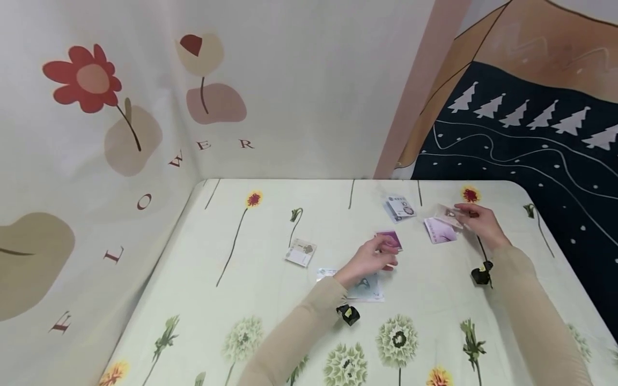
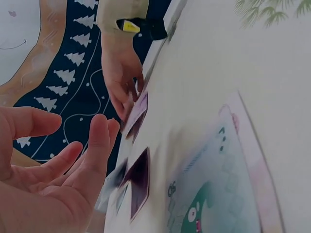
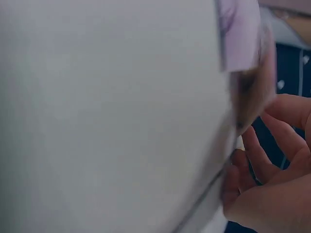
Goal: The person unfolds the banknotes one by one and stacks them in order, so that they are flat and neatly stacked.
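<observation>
Above the table my left hand (image 1: 366, 262) hovers by a folded dark purple banknote (image 1: 393, 239); in the left wrist view its fingers (image 2: 99, 145) are spread from the thumb with nothing between them. A teal banknote (image 1: 369, 291) marked 50 lies partly under my left forearm, over a pinkish note. My right hand (image 1: 484, 225) pinches the edge of a brownish banknote (image 1: 448, 215), which overlaps a folded lilac banknote (image 1: 439, 231). The right wrist view shows the brownish note (image 3: 255, 90) blurred at the fingertips.
A folded blue-grey banknote (image 1: 402, 207) lies at the back of the table, and a beige one (image 1: 301, 252) lies to the left. The flower-printed tablecloth (image 1: 193, 300) meets curtains at the back and left. Dark wrist straps (image 1: 348, 314) sit near both sleeves.
</observation>
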{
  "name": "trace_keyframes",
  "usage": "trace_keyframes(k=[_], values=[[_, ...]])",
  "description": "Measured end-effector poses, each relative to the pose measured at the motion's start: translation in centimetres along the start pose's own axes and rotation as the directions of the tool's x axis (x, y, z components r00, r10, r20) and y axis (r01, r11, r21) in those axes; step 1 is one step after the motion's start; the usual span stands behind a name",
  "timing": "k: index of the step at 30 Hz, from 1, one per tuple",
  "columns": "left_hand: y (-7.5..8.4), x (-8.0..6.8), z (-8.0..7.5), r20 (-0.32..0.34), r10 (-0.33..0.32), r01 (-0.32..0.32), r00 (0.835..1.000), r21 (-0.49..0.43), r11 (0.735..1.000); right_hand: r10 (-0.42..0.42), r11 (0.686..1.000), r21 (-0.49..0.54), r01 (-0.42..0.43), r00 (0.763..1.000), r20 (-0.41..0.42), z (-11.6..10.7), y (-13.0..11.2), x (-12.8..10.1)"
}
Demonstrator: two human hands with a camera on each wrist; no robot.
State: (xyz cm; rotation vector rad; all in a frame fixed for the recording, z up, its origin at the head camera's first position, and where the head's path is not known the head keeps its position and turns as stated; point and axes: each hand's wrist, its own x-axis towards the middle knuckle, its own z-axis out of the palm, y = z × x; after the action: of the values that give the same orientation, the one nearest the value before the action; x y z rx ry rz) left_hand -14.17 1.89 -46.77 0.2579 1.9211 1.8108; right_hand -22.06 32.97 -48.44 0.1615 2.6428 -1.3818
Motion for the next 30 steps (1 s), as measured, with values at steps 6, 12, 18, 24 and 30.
trace_keyframes(k=[6,12,18,24,30], values=[[-0.3,-0.3,0.3,0.015,-0.021,0.022,1.0,-0.04,0.999,0.048,0.998,-0.03,-0.049,0.999,-0.009,-0.1,1.4,0.9],[-0.3,-0.3,0.4,0.028,-0.014,0.016,1.0,-0.048,0.999,0.025,0.997,-0.079,-0.026,1.0,-0.016,0.1,1.4,1.1],[-0.2,-0.3,0.7,0.036,-0.021,0.023,0.999,-0.051,0.998,0.019,0.996,-0.087,-0.024,0.998,-0.056,0.4,1.2,0.6],[-0.5,-0.5,0.9,0.048,-0.037,0.04,0.998,-0.057,0.998,-0.036,0.991,-0.13,0.028,0.998,-0.056,0.3,1.5,-0.2],[-0.8,-0.5,1.1,0.053,-0.025,0.028,0.998,-0.075,0.997,-0.041,0.994,-0.097,0.041,0.999,0.0,-0.3,1.7,-1.4]])
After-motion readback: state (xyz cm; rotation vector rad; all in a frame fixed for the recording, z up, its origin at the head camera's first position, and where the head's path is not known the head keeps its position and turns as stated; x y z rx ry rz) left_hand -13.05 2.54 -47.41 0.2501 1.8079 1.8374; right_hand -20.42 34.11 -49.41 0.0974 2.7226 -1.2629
